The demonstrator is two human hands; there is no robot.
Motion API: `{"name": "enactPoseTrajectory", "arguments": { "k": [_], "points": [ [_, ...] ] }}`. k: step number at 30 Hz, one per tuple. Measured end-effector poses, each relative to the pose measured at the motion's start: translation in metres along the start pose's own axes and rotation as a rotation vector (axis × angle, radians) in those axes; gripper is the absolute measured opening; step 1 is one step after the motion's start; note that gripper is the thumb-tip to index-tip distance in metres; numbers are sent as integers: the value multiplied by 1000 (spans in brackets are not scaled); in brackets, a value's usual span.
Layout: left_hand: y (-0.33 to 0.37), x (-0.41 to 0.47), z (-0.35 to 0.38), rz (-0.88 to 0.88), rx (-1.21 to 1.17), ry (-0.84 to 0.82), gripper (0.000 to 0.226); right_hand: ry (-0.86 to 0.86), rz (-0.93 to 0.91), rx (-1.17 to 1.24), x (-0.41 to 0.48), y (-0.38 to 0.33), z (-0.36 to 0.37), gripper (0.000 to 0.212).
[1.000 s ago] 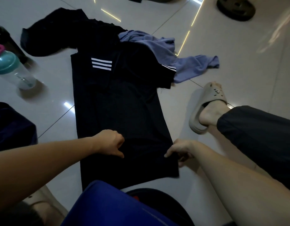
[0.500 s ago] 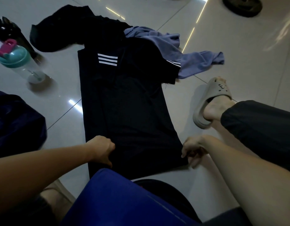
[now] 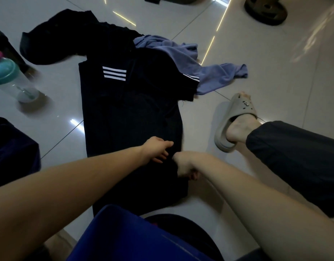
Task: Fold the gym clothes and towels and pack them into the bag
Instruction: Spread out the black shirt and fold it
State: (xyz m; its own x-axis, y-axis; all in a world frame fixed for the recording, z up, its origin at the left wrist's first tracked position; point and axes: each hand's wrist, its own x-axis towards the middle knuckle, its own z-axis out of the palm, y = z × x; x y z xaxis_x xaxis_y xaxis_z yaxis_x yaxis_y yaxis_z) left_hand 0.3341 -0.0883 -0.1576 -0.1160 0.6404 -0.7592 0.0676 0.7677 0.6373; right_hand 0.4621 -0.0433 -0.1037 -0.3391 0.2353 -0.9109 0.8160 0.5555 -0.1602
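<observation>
The right hand (image 3: 184, 166) has drawn the right edge of the black shirt (image 3: 128, 113) inward, fingers curled on the cloth, beside the left hand (image 3: 155, 151), laid flat on it. Arms hide the near hem. The shirt lies smooth on the glossy tiled floor (image 3: 275, 72), overlapping a crumpled purple towel (image 3: 215, 78).

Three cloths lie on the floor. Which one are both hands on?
The black shirt with white stripes, spread flat. The left hand rests on it, the right hand grips its edge; the crumpled black garment and lilac towel lie untouched.
</observation>
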Motion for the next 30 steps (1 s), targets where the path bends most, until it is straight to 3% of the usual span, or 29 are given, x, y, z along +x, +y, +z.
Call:
{"name": "enactPoseTrajectory", "arguments": {
  "k": [3,6,7,10,16,19,21,24,26,30],
  "points": [
    [5,2,1,-52,-96,8,37,-9,-42,-318,-4,-28,7,9],
    [0,10,-1,-69,-59,16,52,-56,-34,-472,6,-37,18,47],
    [-2,12,-1,-73,-30,27,52,-39,-46,-506,9,-37,22,49],
    [-10,19,-4,-90,15,77,13,23,-84,-592,15,-33,34,40],
    [-21,23,-9,-147,-90,89,18,57,-122,-616,27,-28,47,37],
    [-22,22,-13,-149,-59,86,12,145,-121,-399,27,-20,34,47],
    [-21,21,-17,-137,17,81,13,259,-81,-163,29,-5,13,43],
    [-17,22,-27,-78,297,38,12,473,30,172,41,27,-30,43],
    [-10,23,-34,-24,478,43,15,584,86,354,54,52,-63,31],
    [15,38,-60,177,751,272,27,848,124,441,79,82,-129,12]
  ]
}}
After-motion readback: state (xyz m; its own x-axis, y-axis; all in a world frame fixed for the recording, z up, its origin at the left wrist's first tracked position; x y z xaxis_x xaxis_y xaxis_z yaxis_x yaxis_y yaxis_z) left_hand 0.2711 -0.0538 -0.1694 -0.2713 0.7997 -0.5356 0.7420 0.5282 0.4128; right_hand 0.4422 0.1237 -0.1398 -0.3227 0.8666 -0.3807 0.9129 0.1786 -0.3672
